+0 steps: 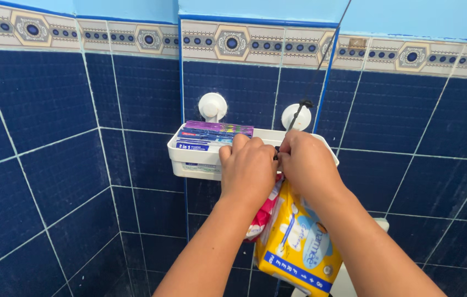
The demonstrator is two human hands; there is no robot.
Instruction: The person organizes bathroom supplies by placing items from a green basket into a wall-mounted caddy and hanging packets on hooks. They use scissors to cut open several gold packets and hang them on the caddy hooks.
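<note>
Both hands pinched together at the front rim of the white wall caddy [189,159]: left hand [248,169] and right hand [306,164] curled shut on a thin black cord [301,110]. Hanging just below, a yellow wipes pack [294,242] and pink pouch [263,217]. Flat boxes [211,135] stacked inside.

The wall tiles [41,99] look glazed and glossy. The basket [192,162] is smooth white plastic. The yellow pack [299,242] is shiny plastic film.

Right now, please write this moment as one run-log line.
left hand: on yellow pack top | right hand: pinching black cord | white wall basket: holds flat boxes
</note>
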